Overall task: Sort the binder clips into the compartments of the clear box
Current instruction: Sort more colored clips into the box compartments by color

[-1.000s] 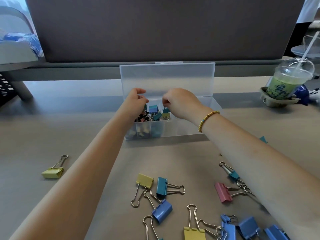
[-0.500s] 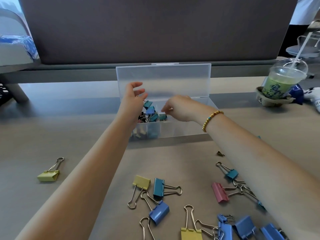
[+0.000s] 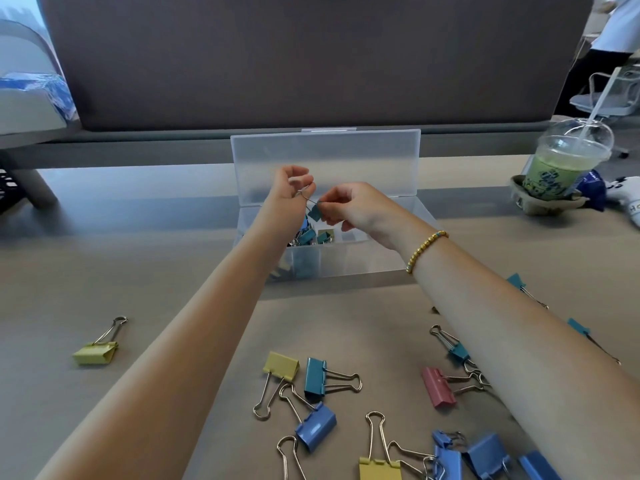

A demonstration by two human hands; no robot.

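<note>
Teal clip (image 3: 315,213) between both hands' fingers (image 3: 323,204)

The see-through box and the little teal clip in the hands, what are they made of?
The clear lidded box looks like frosted plastic: its walls are cloudy, and clips show blurrily through them. The small teal binder clip, held between the left hand and the right hand, seems to be painted metal with a thin, shiny wire handle, probably steel.
</note>
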